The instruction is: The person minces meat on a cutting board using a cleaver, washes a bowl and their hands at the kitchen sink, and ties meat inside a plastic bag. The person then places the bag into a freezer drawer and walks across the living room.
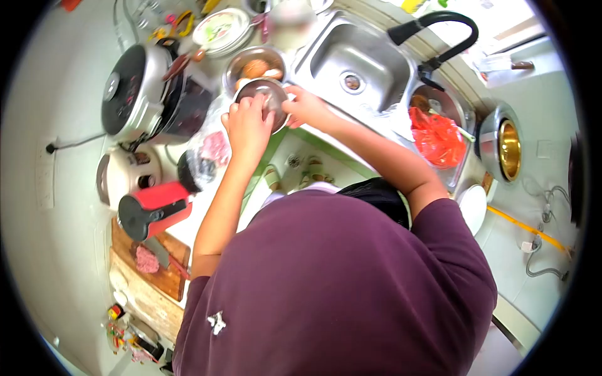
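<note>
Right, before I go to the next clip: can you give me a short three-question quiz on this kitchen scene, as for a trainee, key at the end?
1. Multiple choice: where is the left hand?
A) On the stacked plates
B) At the metal bowl, fingers over its inside
C) On the red bag
2. True or false: the knife lies on the wooden board, beside the pink meat.
3. Fill in the colour: the faucet by the sink is ____.

Key: 1 B; 2 true; 3 black.

Left of the sink, the near bowl is before the far bowl and plates.
</note>
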A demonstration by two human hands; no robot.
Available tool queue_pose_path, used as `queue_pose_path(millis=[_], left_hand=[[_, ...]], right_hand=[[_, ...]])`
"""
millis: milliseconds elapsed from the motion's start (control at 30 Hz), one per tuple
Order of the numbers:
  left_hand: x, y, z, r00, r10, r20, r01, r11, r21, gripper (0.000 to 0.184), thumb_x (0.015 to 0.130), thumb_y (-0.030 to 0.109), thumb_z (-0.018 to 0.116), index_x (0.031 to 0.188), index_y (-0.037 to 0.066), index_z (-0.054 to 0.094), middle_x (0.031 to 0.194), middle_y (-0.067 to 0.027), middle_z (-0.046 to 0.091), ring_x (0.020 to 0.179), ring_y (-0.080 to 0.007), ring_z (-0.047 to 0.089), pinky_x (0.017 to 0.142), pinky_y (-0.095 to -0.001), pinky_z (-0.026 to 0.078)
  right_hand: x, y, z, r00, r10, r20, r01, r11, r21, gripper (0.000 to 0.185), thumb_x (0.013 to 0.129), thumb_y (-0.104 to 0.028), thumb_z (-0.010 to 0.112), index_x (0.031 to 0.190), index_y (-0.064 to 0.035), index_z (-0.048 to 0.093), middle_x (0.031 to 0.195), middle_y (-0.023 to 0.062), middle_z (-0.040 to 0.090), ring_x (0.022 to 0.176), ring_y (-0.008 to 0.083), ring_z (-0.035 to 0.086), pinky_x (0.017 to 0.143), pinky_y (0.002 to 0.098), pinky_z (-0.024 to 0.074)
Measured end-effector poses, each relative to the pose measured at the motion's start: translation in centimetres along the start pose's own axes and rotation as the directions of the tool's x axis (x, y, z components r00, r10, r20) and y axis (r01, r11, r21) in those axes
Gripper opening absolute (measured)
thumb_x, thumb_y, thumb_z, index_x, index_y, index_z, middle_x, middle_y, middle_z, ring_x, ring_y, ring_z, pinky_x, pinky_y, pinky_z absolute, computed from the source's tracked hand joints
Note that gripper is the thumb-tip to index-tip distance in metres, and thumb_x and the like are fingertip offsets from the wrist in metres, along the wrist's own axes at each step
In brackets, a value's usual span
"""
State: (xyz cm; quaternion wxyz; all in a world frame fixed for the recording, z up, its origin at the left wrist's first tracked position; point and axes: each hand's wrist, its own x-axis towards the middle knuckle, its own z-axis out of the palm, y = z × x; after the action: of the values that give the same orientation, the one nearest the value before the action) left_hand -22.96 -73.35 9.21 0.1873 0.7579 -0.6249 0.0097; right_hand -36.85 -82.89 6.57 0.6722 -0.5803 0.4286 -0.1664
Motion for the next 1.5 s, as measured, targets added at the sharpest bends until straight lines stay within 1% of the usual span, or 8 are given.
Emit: queue_pose_path(millis=[333, 567, 700, 833, 1033, 1167, 1367, 1500], left_hand=[[4.3, 5.3, 0.2, 0.993, 0.027, -0.112, -0.038, 0.995, -0.093, 0.011, 0.076, 0.010, 0.061, 0.086, 0.010, 0.058, 0.083, -0.0069, 0.058, 0.083, -0.0271, 0.058, 0.074, -0.0460, 0.037], [-1.1, -1.4, -3.7, 0.932, -0.332, -0.147, 0.318, 0.942, -0.110, 0.016, 0.074, 0.007, 0.062, 0.090, 0.008, 0.058, 0.084, -0.0087, 0.058, 0.085, -0.0303, 0.057, 0.077, -0.0430, 0.040], [-4.8, -6.5, -1.8, 0.868, -0.493, -0.055, 0.496, 0.866, 0.059, 0.016, 0.078, 0.014, 0.063, 0.093, 0.009, 0.061, 0.091, -0.0094, 0.061, 0.088, -0.0315, 0.058, 0.076, -0.0468, 0.041], [-6.6, -8.4, 0.3, 0.811, -0.586, 0.009, 0.553, 0.770, 0.319, 0.023, 0.082, 0.025, 0.062, 0.100, 0.011, 0.066, 0.099, -0.0109, 0.061, 0.090, -0.0330, 0.059, 0.078, -0.0490, 0.042], [-7.6, -8.5, 0.2, 0.779, -0.626, -0.018, 0.609, 0.751, 0.255, 0.029, 0.085, 0.031, 0.061, 0.109, 0.015, 0.067, 0.113, -0.0087, 0.061, 0.105, -0.0314, 0.055, 0.086, -0.0484, 0.042], [-8.1, -8.9, -0.4, 0.739, -0.673, -0.024, 0.668, 0.729, 0.147, 0.031, 0.086, 0.032, 0.060, 0.111, 0.014, 0.065, 0.117, -0.0079, 0.060, 0.107, -0.0315, 0.055, 0.088, -0.0492, 0.042], [-8.4, -9.3, -0.2, 0.753, -0.658, -0.028, 0.658, 0.749, 0.080, 0.030, 0.087, 0.029, 0.058, 0.111, 0.013, 0.065, 0.118, -0.0084, 0.060, 0.109, -0.0320, 0.055, 0.088, -0.0491, 0.042], [-7.8, -9.1, -0.1, 0.799, -0.589, -0.117, 0.591, 0.806, -0.025, 0.029, 0.087, 0.023, 0.057, 0.111, 0.008, 0.064, 0.113, -0.0110, 0.062, 0.100, -0.0313, 0.058, 0.086, -0.0435, 0.044]], right_hand=[[-0.1, 2.6, -8.6, 0.990, 0.096, -0.099, -0.098, 0.995, -0.014, 0.060, 0.081, -0.014, 0.053, 0.137, 0.0017, 0.039, 0.089, 0.0170, 0.065, 0.064, 0.0189, 0.066, 0.057, 0.0311, 0.0582], [-0.4, 5.3, -18.9, 0.866, 0.004, -0.501, -0.150, 0.956, -0.251, 0.042, 0.083, -0.015, 0.054, 0.120, 0.0024, 0.048, 0.094, 0.0174, 0.066, 0.082, 0.0269, 0.067, 0.055, 0.0352, 0.0571], [0.9, 7.6, -21.5, 0.857, -0.330, -0.396, -0.221, 0.459, -0.860, 0.024, 0.085, -0.013, 0.049, 0.105, -0.0005, 0.053, 0.086, 0.0235, 0.066, 0.079, 0.0358, 0.067, 0.053, 0.0417, 0.0530], [4.4, 15.2, -26.2, 0.902, -0.415, -0.120, -0.287, -0.367, -0.885, 0.027, 0.084, -0.012, 0.053, 0.110, -0.0052, 0.056, 0.070, 0.0073, 0.063, 0.057, 0.0225, 0.066, 0.043, 0.0338, 0.0499], [7.2, 14.3, -26.5, 0.840, -0.521, -0.152, -0.270, -0.158, -0.950, 0.027, 0.085, -0.012, 0.051, 0.111, -0.0044, 0.055, 0.071, 0.0101, 0.064, 0.056, 0.0223, 0.066, 0.045, 0.0344, 0.0513], [6.8, 11.9, -25.3, 0.795, -0.252, -0.551, -0.432, 0.402, -0.807, 0.022, 0.087, -0.014, 0.046, 0.104, -0.0028, 0.054, 0.084, 0.0203, 0.068, 0.074, 0.0371, 0.068, 0.065, 0.0473, 0.0532], [0.6, 9.9, -29.0, 0.689, -0.315, -0.653, -0.546, 0.366, -0.753, 0.021, 0.086, -0.023, 0.049, 0.092, -0.0051, 0.058, 0.091, 0.0201, 0.067, 0.096, 0.0378, 0.064, 0.084, 0.0525, 0.0470], [-2.5, 11.8, -34.0, 0.350, -0.729, -0.588, -0.595, 0.312, -0.741, 0.026, 0.084, -0.021, 0.050, 0.097, -0.0030, 0.064, 0.108, 0.0208, 0.062, 0.121, 0.0346, 0.049, 0.107, 0.0526, 0.0279]])
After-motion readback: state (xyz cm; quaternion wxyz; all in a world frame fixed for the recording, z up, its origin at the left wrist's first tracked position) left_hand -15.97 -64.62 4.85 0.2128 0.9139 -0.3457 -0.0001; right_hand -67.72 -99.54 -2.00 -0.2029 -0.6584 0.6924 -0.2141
